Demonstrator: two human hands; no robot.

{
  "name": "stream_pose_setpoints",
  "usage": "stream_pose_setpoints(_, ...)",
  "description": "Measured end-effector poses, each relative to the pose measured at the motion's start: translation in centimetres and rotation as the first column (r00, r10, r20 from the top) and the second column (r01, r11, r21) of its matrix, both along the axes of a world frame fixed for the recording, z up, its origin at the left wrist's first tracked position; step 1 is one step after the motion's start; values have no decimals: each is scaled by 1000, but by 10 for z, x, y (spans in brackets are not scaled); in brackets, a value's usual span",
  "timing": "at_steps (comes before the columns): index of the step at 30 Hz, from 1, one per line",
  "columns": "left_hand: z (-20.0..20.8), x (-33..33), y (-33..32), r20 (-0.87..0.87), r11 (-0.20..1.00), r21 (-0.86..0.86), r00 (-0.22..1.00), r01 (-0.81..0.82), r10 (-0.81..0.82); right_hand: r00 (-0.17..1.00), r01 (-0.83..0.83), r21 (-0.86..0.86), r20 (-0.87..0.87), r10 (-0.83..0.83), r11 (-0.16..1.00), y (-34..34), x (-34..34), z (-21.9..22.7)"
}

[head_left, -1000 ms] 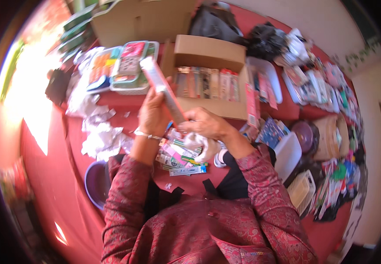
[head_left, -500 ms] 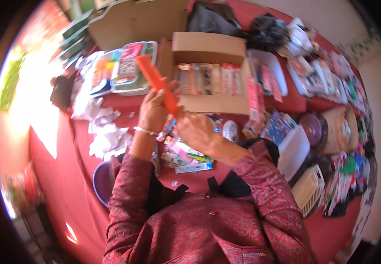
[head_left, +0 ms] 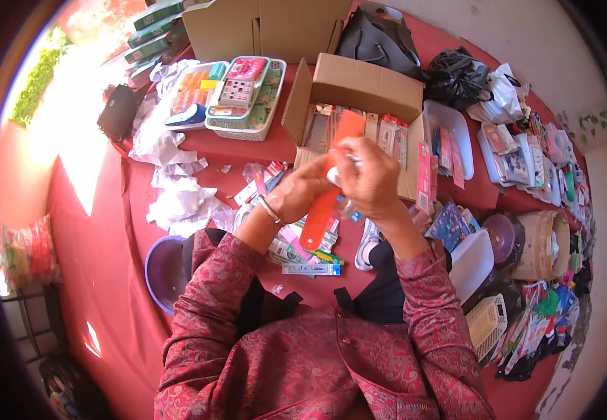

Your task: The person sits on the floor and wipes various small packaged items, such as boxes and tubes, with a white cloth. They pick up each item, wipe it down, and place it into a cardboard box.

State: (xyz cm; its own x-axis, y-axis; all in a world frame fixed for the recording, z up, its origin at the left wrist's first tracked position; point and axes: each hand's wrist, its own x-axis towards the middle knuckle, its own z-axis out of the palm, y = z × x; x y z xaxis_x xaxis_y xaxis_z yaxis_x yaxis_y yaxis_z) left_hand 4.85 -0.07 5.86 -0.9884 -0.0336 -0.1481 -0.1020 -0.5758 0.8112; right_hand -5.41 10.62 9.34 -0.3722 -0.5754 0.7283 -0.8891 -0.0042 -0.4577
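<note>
A long, flat orange strip with a small hole near one end (head_left: 319,218) is held up in front of my body, slanting from the near left to the far right. My left hand (head_left: 298,190) is closed around its middle. My right hand (head_left: 370,173) is closed at its upper part, with a small white piece showing between the fingers; what that piece is cannot be made out. Below the hands, between my legs, lie several small packaged items, among them a slim blue-and-white packet (head_left: 310,269).
Beyond my hands stands an open cardboard box (head_left: 368,78) of packaged goods. Left of it are stacked baskets (head_left: 247,133) and crumpled white paper (head_left: 181,203). A purple basin (head_left: 160,269) sits near my left leg. Plastic tubs (head_left: 471,260) and piled packets (head_left: 545,322) crowd the right.
Both hands and the orange strip have moved right; my right hand has moved up along it. A white piece now shows at my right fingers. The view has shifted left.
</note>
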Motion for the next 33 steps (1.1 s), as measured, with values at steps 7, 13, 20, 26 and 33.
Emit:
stream_pose_setpoints(7, 6, 14, 2, 30, 975, 144, 984, 167, -173, 818, 550, -32, -180, -546, 835, 15, -77, 4)
stream_pose_setpoints(13, -16, 7, -12, -50, 895, 429, 986, -124, 161, 457, -304, 332, 873, -170, 893, 33, -68, -5)
stream_pose_setpoints(20, -21, -1, -14, -95, 863, 400, 922, -310, 376, 431, -776, 414, 899, -80, 476, 13, 5, -21)
stream_pose_setpoints(26, -23, -4, -18, -136, 723, 678, 945, -130, 297, 75, -737, 99, 995, -64, 669, 11, 4, -14)
stream_pose_setpoints(33, -27, -3, -8, -225, 747, 659, 925, -87, 306, 78, -737, 102, 995, -65, 669, 8, 22, -12)
